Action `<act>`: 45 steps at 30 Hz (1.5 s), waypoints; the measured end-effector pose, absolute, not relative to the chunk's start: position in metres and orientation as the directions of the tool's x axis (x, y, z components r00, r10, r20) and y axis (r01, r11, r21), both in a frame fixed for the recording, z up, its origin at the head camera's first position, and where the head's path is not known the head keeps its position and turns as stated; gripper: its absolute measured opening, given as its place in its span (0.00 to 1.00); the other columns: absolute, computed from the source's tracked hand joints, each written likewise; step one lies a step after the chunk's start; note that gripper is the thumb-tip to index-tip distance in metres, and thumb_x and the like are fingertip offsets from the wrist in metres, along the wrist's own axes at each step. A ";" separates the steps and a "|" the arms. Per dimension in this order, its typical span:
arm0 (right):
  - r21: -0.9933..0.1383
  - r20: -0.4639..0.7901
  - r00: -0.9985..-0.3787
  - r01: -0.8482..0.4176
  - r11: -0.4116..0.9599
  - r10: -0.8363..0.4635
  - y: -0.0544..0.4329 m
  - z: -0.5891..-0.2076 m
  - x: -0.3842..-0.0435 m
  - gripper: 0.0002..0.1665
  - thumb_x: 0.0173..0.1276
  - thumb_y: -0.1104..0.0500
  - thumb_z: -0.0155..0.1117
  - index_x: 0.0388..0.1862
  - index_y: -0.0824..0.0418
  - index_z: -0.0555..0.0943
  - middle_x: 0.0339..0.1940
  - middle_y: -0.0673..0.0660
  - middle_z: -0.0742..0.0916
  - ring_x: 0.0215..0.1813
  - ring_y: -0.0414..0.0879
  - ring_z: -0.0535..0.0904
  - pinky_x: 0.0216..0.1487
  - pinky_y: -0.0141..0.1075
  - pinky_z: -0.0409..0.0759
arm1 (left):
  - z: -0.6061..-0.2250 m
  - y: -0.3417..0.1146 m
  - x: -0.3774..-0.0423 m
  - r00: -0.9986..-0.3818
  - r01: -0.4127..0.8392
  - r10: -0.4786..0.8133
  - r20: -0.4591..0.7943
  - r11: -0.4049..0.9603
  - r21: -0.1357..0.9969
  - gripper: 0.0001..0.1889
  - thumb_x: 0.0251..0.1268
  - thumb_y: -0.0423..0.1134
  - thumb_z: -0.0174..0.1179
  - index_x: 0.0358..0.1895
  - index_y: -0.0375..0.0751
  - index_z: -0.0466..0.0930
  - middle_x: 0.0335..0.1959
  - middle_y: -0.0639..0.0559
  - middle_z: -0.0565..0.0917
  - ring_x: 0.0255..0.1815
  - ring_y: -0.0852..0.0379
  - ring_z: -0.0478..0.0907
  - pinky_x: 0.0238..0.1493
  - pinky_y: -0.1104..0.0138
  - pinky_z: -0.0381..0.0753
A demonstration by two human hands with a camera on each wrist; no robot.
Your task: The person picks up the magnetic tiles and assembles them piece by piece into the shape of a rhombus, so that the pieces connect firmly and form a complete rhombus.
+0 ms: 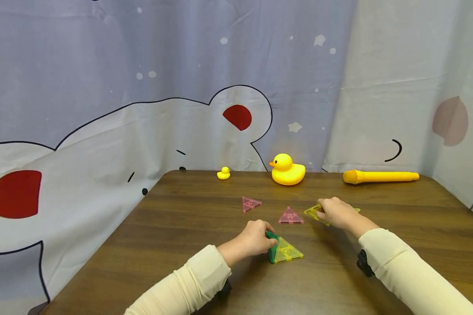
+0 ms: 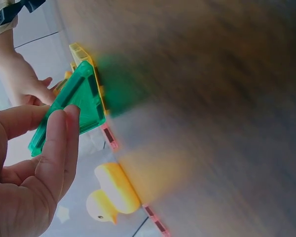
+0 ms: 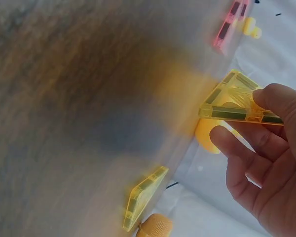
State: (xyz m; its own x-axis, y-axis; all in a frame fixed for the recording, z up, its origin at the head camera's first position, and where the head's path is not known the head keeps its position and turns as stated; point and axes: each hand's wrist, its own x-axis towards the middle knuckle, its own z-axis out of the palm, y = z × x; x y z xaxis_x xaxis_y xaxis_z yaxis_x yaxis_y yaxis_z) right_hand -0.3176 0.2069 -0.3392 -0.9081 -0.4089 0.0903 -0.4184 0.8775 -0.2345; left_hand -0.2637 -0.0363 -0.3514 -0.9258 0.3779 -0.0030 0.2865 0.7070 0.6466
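My left hand (image 1: 254, 238) pinches a green see-through triangular magnetic tile (image 2: 86, 113), which stands tilted up from the table. Against its right side in the head view is a yellow triangular tile (image 1: 287, 251). Farther right and deeper on the table, my right hand (image 1: 336, 213) grips another yellow triangular tile (image 3: 232, 106) between thumb and fingers, one edge raised in the right wrist view. A third yellow tile (image 3: 144, 197) lies just beyond that hand, mostly covered by it in the head view. Two pink triangular tiles (image 1: 291, 217) lie between and behind the hands.
Along the back edge of the brown wooden table (image 1: 173, 218) sit a small yellow duck (image 1: 223, 173), a larger yellow duck (image 1: 287, 171) and a yellow toy microphone (image 1: 380, 176). A printed curtain (image 1: 161, 131) hangs right behind the table.
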 end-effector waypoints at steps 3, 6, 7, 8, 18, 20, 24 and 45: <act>-0.262 0.103 -0.899 -0.438 0.860 -0.426 0.205 -0.339 -0.314 0.04 0.61 0.63 0.54 0.30 0.64 0.71 0.15 0.51 0.70 0.18 0.41 0.64 0.19 0.33 0.62 | -0.352 -0.037 -0.264 -0.924 0.288 0.382 -0.005 0.707 0.646 0.14 0.52 0.35 0.61 0.41 0.31 0.77 0.19 0.50 0.75 0.12 0.63 0.73 0.14 0.73 0.72; -0.268 0.126 -0.886 -0.464 0.845 -0.447 0.201 -0.340 -0.311 0.05 0.59 0.63 0.55 0.26 0.62 0.69 0.14 0.50 0.68 0.16 0.40 0.62 0.18 0.32 0.60 | -0.351 -0.036 -0.264 -0.923 0.290 0.384 -0.005 0.705 0.648 0.14 0.53 0.35 0.61 0.42 0.31 0.77 0.18 0.51 0.75 0.11 0.63 0.73 0.13 0.73 0.72; -0.268 0.132 -0.882 -0.470 0.841 -0.451 0.200 -0.340 -0.310 0.06 0.59 0.63 0.55 0.25 0.61 0.69 0.13 0.50 0.68 0.16 0.40 0.61 0.18 0.31 0.59 | -0.351 -0.036 -0.264 -0.923 0.289 0.384 -0.005 0.704 0.649 0.14 0.53 0.35 0.61 0.42 0.31 0.77 0.18 0.51 0.75 0.11 0.63 0.73 0.13 0.73 0.72; -0.268 0.138 -0.879 -0.478 0.837 -0.457 0.198 -0.339 -0.309 0.07 0.59 0.63 0.55 0.24 0.61 0.68 0.13 0.50 0.67 0.16 0.40 0.61 0.17 0.31 0.59 | -0.350 -0.036 -0.265 -0.924 0.288 0.383 -0.007 0.704 0.649 0.14 0.53 0.35 0.60 0.42 0.31 0.77 0.18 0.51 0.74 0.11 0.63 0.73 0.13 0.73 0.72; -0.256 0.127 -0.816 -0.576 0.776 -0.564 0.182 -0.339 -0.287 0.08 0.61 0.62 0.57 0.24 0.58 0.68 0.14 0.47 0.69 0.16 0.37 0.62 0.17 0.30 0.61 | -0.350 -0.036 -0.265 -0.924 0.270 0.381 -0.032 0.710 0.650 0.14 0.54 0.36 0.60 0.43 0.32 0.77 0.22 0.50 0.75 0.13 0.63 0.73 0.14 0.73 0.72; -0.249 0.109 -0.809 -0.585 0.772 -0.578 0.180 -0.337 -0.282 0.07 0.61 0.61 0.57 0.26 0.58 0.70 0.14 0.46 0.70 0.16 0.37 0.63 0.17 0.30 0.62 | -0.350 -0.036 -0.265 -0.924 0.272 0.382 -0.029 0.709 0.651 0.14 0.54 0.36 0.60 0.43 0.32 0.77 0.21 0.50 0.75 0.13 0.63 0.73 0.14 0.73 0.72; -0.243 0.086 -0.792 -0.605 0.758 -0.605 0.175 -0.334 -0.274 0.06 0.61 0.58 0.57 0.28 0.58 0.71 0.14 0.45 0.70 0.15 0.36 0.64 0.16 0.30 0.63 | -0.349 -0.036 -0.265 -0.921 0.285 0.389 -0.019 0.707 0.648 0.13 0.54 0.35 0.60 0.42 0.32 0.77 0.20 0.51 0.75 0.12 0.63 0.73 0.14 0.73 0.72; -0.261 0.015 -0.612 -0.766 0.588 -0.790 0.145 -0.341 -0.256 0.11 0.60 0.56 0.58 0.23 0.54 0.67 0.14 0.42 0.67 0.16 0.32 0.60 0.16 0.26 0.60 | -0.349 -0.034 -0.264 -0.912 0.331 0.411 0.009 0.721 0.609 0.13 0.55 0.37 0.59 0.42 0.32 0.77 0.16 0.54 0.74 0.11 0.63 0.72 0.13 0.74 0.70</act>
